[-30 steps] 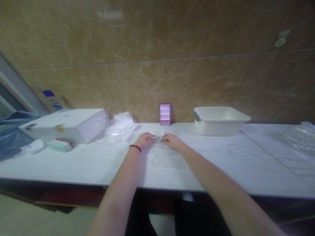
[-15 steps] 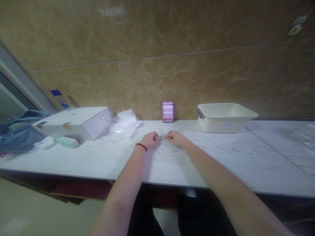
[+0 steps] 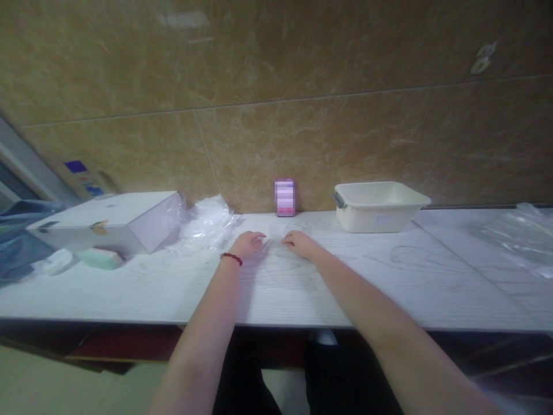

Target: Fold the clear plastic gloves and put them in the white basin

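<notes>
A thin clear plastic bag (image 3: 276,274) lies on the white wood-grain table, hard to make out against it. My left hand (image 3: 249,244), with a dark red bead bracelet at the wrist, is at the bag's left side, its index finger reaching forward and film glinting by the fingertips. Across a small gap, my right hand (image 3: 299,243) pinches the bag's upper right part between thumb and fingers. Both hands stay low over the tabletop.
Behind my hands a phone (image 3: 285,197) leans on the wall. A cream plastic basin (image 3: 380,210) stands right of it, clear plastic bags (image 3: 525,239) farther right. To the left are crumpled plastic bags (image 3: 207,222), a white box (image 3: 108,222) and a pale green block (image 3: 102,259).
The view has shifted slightly to the right. My left hand's index finger is more stretched out than before, while my right hand keeps its pinch.
</notes>
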The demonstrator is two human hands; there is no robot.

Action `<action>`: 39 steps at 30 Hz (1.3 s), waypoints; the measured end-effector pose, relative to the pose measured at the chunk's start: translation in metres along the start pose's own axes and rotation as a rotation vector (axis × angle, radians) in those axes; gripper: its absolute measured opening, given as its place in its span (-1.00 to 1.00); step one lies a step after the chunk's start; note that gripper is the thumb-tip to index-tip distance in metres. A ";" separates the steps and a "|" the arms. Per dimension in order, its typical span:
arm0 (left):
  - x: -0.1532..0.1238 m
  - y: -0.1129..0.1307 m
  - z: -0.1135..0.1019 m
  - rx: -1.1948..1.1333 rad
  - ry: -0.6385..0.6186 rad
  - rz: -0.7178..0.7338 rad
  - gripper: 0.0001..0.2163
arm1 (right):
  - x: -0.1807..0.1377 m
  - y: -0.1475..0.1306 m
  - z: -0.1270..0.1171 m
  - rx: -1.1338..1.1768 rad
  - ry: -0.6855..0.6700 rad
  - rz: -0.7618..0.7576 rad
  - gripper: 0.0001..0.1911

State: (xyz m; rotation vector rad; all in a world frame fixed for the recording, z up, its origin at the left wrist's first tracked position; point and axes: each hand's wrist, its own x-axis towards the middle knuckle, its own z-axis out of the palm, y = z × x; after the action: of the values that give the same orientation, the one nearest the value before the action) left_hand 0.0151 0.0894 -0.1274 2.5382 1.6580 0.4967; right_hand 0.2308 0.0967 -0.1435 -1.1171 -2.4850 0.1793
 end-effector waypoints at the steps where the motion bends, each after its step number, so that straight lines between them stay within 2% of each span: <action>1: 0.003 -0.001 0.000 0.033 -0.011 0.029 -0.71 | 0.000 0.000 -0.001 0.002 0.007 -0.006 -0.73; 5: 0.016 -0.003 0.000 0.104 -0.156 0.139 -0.67 | -0.001 -0.001 -0.002 0.016 0.037 -0.052 -0.74; 8: 0.017 -0.004 0.001 0.133 -0.240 0.150 -0.65 | -0.001 -0.001 -0.003 0.013 0.020 -0.046 -0.75; 22: 0.011 -0.012 0.000 0.104 -0.359 0.085 -0.52 | -0.007 0.007 -0.013 -0.100 -0.057 -0.011 -0.73; 26: 0.010 -0.012 0.000 0.089 -0.354 0.081 -0.51 | -0.009 0.006 -0.020 -0.146 -0.044 0.098 -0.73; 31: 0.011 -0.005 0.001 0.074 -0.279 0.058 -0.52 | -0.009 -0.006 -0.018 -0.141 0.017 0.201 -0.72; 35: 0.012 0.002 0.002 0.102 -0.321 0.043 -0.51 | -0.008 -0.013 -0.012 -0.148 -0.004 0.296 -0.75; 39: 0.011 0.000 0.002 0.121 -0.353 0.040 -0.50 | -0.012 -0.009 -0.018 -0.103 -0.043 0.408 -0.73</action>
State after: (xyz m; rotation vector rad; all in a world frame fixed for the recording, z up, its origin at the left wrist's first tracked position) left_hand 0.0195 0.0992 -0.1264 2.5558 1.5502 -0.0539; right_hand 0.2390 0.0809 -0.1284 -1.6716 -2.2954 0.1923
